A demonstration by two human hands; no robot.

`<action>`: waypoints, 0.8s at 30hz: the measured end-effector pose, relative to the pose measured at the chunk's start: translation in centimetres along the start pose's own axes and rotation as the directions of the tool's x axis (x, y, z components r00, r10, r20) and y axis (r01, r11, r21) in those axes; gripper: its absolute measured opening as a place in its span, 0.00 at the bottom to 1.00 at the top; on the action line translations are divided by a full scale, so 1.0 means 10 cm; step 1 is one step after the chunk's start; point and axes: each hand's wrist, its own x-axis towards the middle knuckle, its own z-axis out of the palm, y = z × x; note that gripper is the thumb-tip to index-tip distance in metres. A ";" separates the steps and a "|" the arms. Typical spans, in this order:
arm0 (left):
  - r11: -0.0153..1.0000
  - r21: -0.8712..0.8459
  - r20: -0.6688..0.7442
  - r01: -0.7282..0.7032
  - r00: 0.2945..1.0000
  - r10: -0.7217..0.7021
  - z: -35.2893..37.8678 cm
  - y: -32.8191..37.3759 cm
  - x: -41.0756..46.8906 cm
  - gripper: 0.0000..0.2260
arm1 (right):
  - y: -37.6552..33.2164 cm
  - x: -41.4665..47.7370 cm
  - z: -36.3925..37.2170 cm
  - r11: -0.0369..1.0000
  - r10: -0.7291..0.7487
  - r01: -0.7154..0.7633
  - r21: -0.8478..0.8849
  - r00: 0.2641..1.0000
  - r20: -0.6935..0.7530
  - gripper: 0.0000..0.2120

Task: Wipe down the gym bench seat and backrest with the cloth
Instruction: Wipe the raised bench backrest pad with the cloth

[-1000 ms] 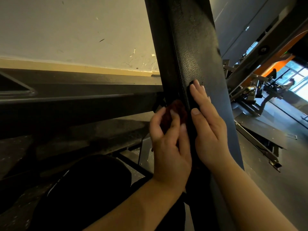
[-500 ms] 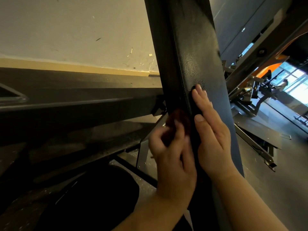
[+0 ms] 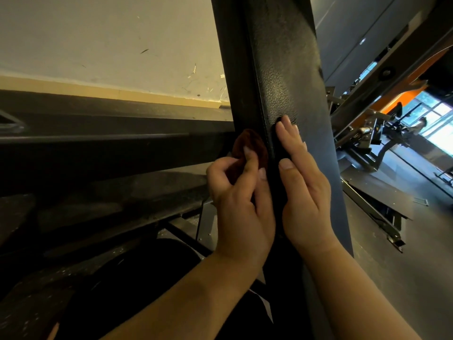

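The black padded backrest (image 3: 282, 69) of the gym bench runs upright through the middle of the view, textured face to the right, stitched side edge to the left. My left hand (image 3: 240, 200) holds a small dark reddish-brown cloth (image 3: 252, 146) bunched in its curled fingers and presses it against the pad's left side edge. My right hand (image 3: 301, 190) lies flat on the pad's face with straight fingers, right beside the cloth.
A pale scuffed wall (image 3: 110, 45) with a tan strip is behind on the left, above a dark frame beam (image 3: 110, 148). Other gym machines (image 3: 372, 133) and a bright window (image 3: 436, 123) stand at the right. My dark-clothed knee (image 3: 137, 285) is at the bottom.
My left hand slid the cloth down the pad's side edge and then back up a little. My right hand has stayed flat on the pad's face.
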 end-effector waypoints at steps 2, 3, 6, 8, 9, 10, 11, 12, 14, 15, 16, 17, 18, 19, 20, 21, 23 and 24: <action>0.999 0.018 0.029 -0.033 0.999 0.032 -0.05 0.00 -0.10 0.17 | -0.01 0.00 0.00 1.000 0.000 0.000 -0.009 1.000 -0.013 0.23; 0.999 0.020 0.056 -0.041 0.998 0.040 -0.09 0.00 -0.23 0.16 | -0.02 0.00 0.00 1.000 0.005 -0.005 -0.011 1.000 -0.019 0.23; 0.999 0.024 0.116 0.031 0.993 -0.034 -0.14 0.05 -0.55 0.17 | -0.04 -0.03 0.01 1.000 0.019 -0.019 -0.009 1.000 0.002 0.23; 0.999 -0.003 0.106 0.049 0.993 -0.048 -0.11 0.08 -0.49 0.19 | -0.02 -0.05 0.00 1.000 0.004 -0.004 -0.004 1.000 -0.007 0.23; 1.000 -0.005 0.089 0.018 0.996 -0.017 -0.09 0.11 -0.34 0.18 | -0.01 -0.05 0.00 1.000 -0.012 0.012 0.000 1.000 -0.024 0.23; 0.999 0.005 0.064 -0.033 0.997 0.032 -0.06 0.13 -0.14 0.18 | -0.01 -0.04 0.00 1.000 -0.025 0.025 0.001 0.999 -0.031 0.23; 0.996 0.032 0.032 -0.078 0.997 0.077 -0.04 0.13 0.08 0.17 | -0.01 -0.03 0.00 1.000 -0.027 0.027 -0.001 0.999 -0.029 0.23; 0.993 0.063 0.008 -0.097 0.995 0.097 -0.03 0.12 0.30 0.16 | -0.01 -0.01 0.00 1.000 -0.027 0.027 -0.004 0.999 -0.023 0.22; 0.985 0.137 -0.014 -0.107 0.994 0.110 -0.02 0.11 0.59 0.18 | -0.01 0.02 -0.01 1.000 -0.018 0.018 -0.009 1.000 -0.012 0.22; 0.981 0.153 -0.014 -0.121 0.992 0.125 -0.03 0.08 0.58 0.18 | -0.01 0.02 -0.01 1.000 -0.014 0.014 -0.008 1.000 -0.011 0.22; 0.979 0.147 0.004 -0.143 0.990 0.144 -0.03 0.05 0.48 0.19 | -0.01 0.01 -0.01 1.000 -0.014 0.014 -0.006 1.000 -0.015 0.22; 0.978 0.131 0.036 -0.160 0.987 0.156 -0.06 0.03 0.31 0.19 | -0.02 0.00 0.00 1.000 -0.017 0.017 -0.003 1.000 -0.020 0.22; 0.980 0.114 0.077 -0.163 0.985 0.154 -0.09 0.03 0.09 0.19 | -0.02 0.00 0.00 1.000 -0.020 0.020 -0.001 1.000 -0.024 0.22; 0.982 0.103 0.119 -0.158 0.982 0.145 -0.12 0.02 -0.13 0.19 | -0.02 0.00 0.00 1.000 -0.022 0.022 0.002 0.999 -0.026 0.22; 0.985 0.095 0.150 -0.147 0.980 0.132 -0.16 0.01 -0.32 0.19 | -0.02 0.00 0.01 1.000 -0.019 0.019 0.005 1.000 -0.024 0.22; 0.986 0.094 0.165 -0.136 0.979 0.119 -0.19 0.01 -0.42 0.19 | -0.01 0.00 0.01 1.000 -0.017 0.017 0.008 1.000 -0.020 0.22; 0.989 0.090 0.148 -0.120 0.983 0.106 -0.14 -0.01 -0.32 0.19 | 0.00 0.00 0.01 1.000 -0.020 0.020 0.012 1.000 -0.018 0.22; 0.988 0.082 0.121 -0.132 0.985 0.122 -0.09 0.00 -0.15 0.20 | 0.00 -0.01 0.00 1.000 -0.023 0.023 0.013 1.000 -0.018 0.22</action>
